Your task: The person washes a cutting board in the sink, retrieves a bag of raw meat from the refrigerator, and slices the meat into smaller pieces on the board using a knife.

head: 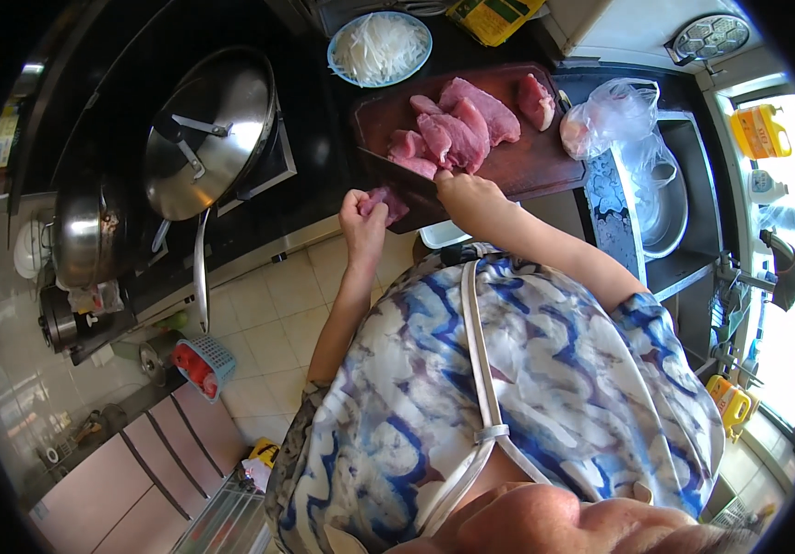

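My right hand (470,201) grips the handle end of a kitchen knife (397,174), whose wide dark blade points left across the near part of a reddish-brown cutting board (508,176). Left of the blade, my left hand (364,221) pinches a piece of raw meat (385,206) at the board's near left corner. Several slices of raw pink meat (463,135) lie heaped beyond the knife. One separate chunk of meat (535,102) sits by the board's far right edge. The knife's handle is mostly hidden inside my fist.
A plate of white shreds (380,48) stands behind the board, beside a yellow packet (494,17). On the left is a lidded pan (210,138) on the stove, its long handle jutting out. A plastic bag (612,114) and the sink (692,187) with a metal basin (674,225) lie right.
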Available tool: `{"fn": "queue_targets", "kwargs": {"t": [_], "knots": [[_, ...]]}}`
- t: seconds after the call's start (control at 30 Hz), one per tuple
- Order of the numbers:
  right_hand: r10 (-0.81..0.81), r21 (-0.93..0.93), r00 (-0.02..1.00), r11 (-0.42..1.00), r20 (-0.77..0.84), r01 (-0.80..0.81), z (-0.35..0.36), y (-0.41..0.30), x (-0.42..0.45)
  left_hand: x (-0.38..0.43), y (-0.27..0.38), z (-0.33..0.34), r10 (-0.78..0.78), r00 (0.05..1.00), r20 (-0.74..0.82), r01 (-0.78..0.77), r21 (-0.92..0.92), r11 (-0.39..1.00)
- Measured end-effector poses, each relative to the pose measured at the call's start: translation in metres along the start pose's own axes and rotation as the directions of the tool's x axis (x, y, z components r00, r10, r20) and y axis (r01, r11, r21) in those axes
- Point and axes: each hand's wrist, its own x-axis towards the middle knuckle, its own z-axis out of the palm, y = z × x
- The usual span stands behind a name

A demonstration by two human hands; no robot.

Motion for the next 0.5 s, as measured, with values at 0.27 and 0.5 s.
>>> {"fn": "queue_targets", "kwargs": {"t": [0.27,0.5], "knots": [[0.029,0.056,0.987,0.998,-0.155,-0.020,0.021,0.007,0.039,-0.002,0.047,0.007,-0.036,0.998,0.056,0.054,-0.367,0.929],[0.015,-0.065,0.979,0.997,-0.203,-0.029,0.010,0.007,0.030,0.017,0.065,0.023,-0.125,0.986,0.110,0.163,-0.480,0.862]]}}
